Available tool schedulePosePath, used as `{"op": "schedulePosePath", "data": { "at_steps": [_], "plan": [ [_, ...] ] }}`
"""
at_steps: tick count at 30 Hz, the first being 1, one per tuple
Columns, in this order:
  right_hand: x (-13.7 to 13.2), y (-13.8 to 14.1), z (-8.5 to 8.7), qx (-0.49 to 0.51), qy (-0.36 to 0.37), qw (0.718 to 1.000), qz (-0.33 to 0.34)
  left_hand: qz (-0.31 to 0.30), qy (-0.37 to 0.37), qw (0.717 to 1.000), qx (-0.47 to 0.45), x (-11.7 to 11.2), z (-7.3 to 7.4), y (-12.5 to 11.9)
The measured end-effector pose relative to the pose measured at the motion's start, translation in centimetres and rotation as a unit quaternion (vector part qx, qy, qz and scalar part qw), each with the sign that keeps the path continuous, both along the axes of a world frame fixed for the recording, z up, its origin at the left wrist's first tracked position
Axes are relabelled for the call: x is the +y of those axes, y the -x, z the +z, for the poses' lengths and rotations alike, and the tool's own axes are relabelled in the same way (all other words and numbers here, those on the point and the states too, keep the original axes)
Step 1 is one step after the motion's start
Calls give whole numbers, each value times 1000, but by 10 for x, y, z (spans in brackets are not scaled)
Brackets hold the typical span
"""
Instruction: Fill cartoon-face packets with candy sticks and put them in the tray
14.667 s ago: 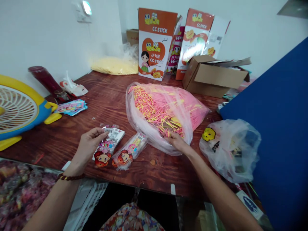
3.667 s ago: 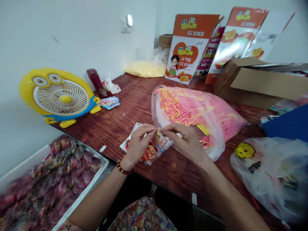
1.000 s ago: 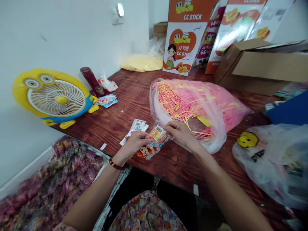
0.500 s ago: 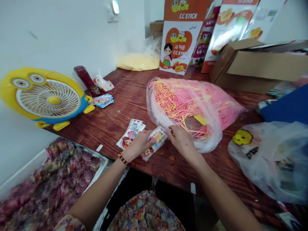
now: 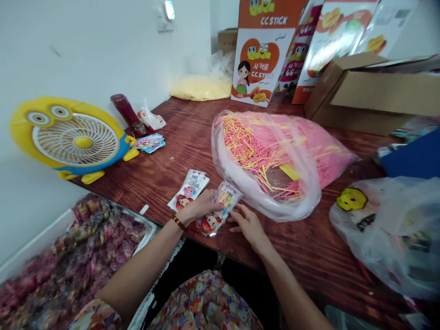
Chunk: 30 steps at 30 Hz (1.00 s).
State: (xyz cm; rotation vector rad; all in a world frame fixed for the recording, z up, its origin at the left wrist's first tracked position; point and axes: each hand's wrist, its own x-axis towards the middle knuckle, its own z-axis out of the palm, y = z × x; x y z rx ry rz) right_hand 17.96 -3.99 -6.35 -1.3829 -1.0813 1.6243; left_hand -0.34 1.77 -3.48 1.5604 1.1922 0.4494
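A small clear candy packet [image 5: 220, 207] with a cartoon face and pink and yellow sticks inside lies on the wooden table [image 5: 178, 146] near its front edge. My left hand [image 5: 199, 208] is closed on the packet's left side. My right hand [image 5: 248, 223] rests beside the packet's right end with its fingers stretched out, touching it. A few flat empty packets [image 5: 189, 190] lie just left of my left hand. Behind my hands a big clear bag of pink and yellow sticks [image 5: 275, 156] lies open toward me.
A yellow fan [image 5: 70, 137] stands at the table's left end, with a dark red bottle [image 5: 125, 110] and loose packets [image 5: 149, 143] behind it. A tray of filled packets [image 5: 68, 256] sits below left. Cardboard boxes [image 5: 371, 94], display cartons [image 5: 263, 50] and a smiley plastic bag [image 5: 388, 229] fill the back and right.
The filled packet has come down from between my raised hands onto the table. My right hand has drawn back from the stick bag's mouth toward the table's front edge and flattened out.
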Motion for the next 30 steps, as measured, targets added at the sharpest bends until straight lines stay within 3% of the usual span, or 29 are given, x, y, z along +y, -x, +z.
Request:
{"op": "schedulePosePath", "data": {
  "at_steps": [4,9,13,15,18,20,22,26,28,30],
  "plan": [
    [-10,2,-6,-5,-47,999,-8,64,-39,997,6,-16,-1,-1],
    [-19,5,-11,-14,-93,996,-1,62,7,989,-137,-37,-2,5],
    [-18,6,-8,24,-86,994,-60,98,29,970,-222,-53,3,14],
    [-18,8,-1,48,-90,995,-22,105,43,957,-269,-61,6,19],
    [-23,18,11,38,-106,987,114,100,65,943,-310,-73,10,24],
    [-28,30,16,11,-139,979,146,95,51,943,-314,-80,14,28],
    [-33,43,19,-14,-192,972,136,94,15,947,-308,-86,19,34],
    [-27,67,25,-82,-302,937,155,113,-104,961,-230,-100,38,61],
    [-17,78,28,-142,-349,913,157,168,-159,956,-182,-111,49,79],
    [-6,90,32,-220,-381,885,154,243,-136,941,-191,-125,60,96]
  ]
}}
